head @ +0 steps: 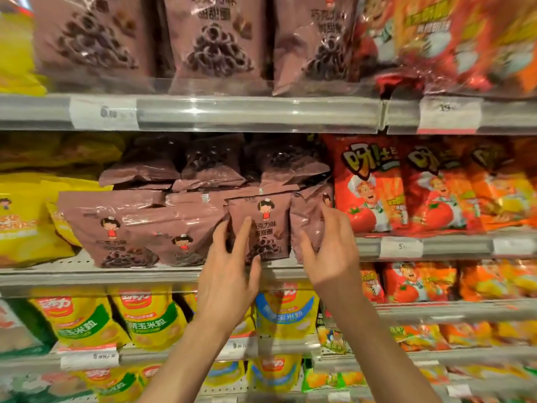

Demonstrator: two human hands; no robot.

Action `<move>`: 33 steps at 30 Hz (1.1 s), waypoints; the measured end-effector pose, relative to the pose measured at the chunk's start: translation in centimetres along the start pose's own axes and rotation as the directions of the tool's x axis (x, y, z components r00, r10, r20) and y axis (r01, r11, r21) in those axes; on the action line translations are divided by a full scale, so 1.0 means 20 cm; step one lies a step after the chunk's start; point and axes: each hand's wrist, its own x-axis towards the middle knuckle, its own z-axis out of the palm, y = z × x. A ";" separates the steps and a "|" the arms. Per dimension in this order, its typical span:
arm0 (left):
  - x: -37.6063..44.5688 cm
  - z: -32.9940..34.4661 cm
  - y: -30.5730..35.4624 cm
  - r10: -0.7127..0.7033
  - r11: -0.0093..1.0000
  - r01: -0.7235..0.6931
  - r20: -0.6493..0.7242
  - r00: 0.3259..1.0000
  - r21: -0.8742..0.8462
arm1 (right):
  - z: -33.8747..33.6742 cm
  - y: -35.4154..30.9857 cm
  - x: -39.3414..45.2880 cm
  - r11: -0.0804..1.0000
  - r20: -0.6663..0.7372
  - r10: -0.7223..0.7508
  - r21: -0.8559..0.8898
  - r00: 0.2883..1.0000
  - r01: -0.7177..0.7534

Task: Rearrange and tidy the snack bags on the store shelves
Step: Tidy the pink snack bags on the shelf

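While both hands work the middle shelf (145, 274), step in hand looks like standing one brown chocolate-ring snack bag (261, 225) upright at the front of its row. Left hand (226, 274) set against the bag's left edge and lower face, fingers spread and lightly bent, thumb under the bottom corner; more a steadying touch than a closed grip, though cannot tell for certain whether the far fingers wrap the edge. Right hand (328, 254) just beside, on the neighbouring brown bag (308, 225) at the right end of the row, fingers loosely curved over its face, thumb toward the upright bag; whether pinching or only pressing, cannot tell.

Upright bag at the shelf's front lip, facing out, touching brown bags on either side. To its left, two leaning brown bags (116, 228) slumped sideways and overlapping, more of the same piled flat behind. Red tomato-flavour bags (369, 184) standing just right of the brown row, yellow bags (23, 216) at the far left.

Judged early to midway: one bag faced, the left part of the row not yet straight.

Next move likely calls for squaring these two bags against each other and against the red row, then releasing gently so neither tips forward off the lip, before lifting the leaning pair upright. Slippery film, soft contents; light even pressure needed, not a squeeze.
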 end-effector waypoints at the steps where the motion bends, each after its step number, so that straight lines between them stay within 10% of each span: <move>1: 0.01 0.02 0.01 -0.005 1.000 0.005 0.004 1.000 0.027 | 0.04 -0.02 0.01 0.998 0.015 0.048 -0.041 0.999 -0.047; 33: 0.13 0.02 -0.19 0.172 0.985 -0.170 0.083 0.982 -0.030 | 0.15 0.00 -0.01 0.996 -0.158 -0.034 -0.088 0.987 0.020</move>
